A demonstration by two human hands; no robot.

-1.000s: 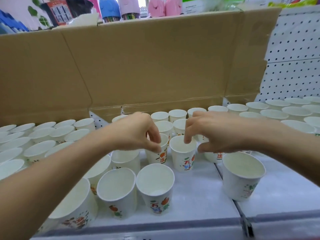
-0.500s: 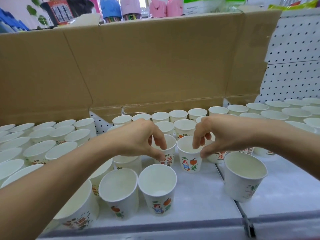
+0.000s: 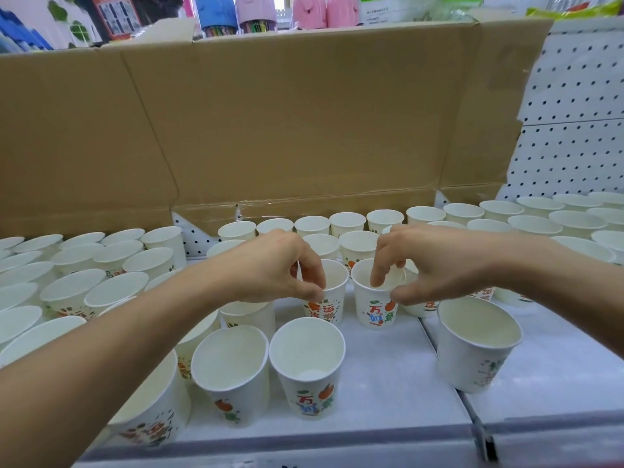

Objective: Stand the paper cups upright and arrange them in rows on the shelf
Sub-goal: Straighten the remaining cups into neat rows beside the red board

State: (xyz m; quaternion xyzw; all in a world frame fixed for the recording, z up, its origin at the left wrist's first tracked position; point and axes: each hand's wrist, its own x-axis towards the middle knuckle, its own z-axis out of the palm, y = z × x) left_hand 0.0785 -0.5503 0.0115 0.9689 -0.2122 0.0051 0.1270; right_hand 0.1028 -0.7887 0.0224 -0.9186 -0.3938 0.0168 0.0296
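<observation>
White printed paper cups [image 3: 307, 366], seemingly all upright, rowed on shelf [image 3: 388, 383]

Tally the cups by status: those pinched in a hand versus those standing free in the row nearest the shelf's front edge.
Pinched cups: 2, by left hand and right hand
Front-edge cups: 4
Total: 6

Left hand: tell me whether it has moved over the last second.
Yes. The left hand drew back slightly toward the shelf front, away from the cardboard box, uncovering a back-row cup.
</observation>
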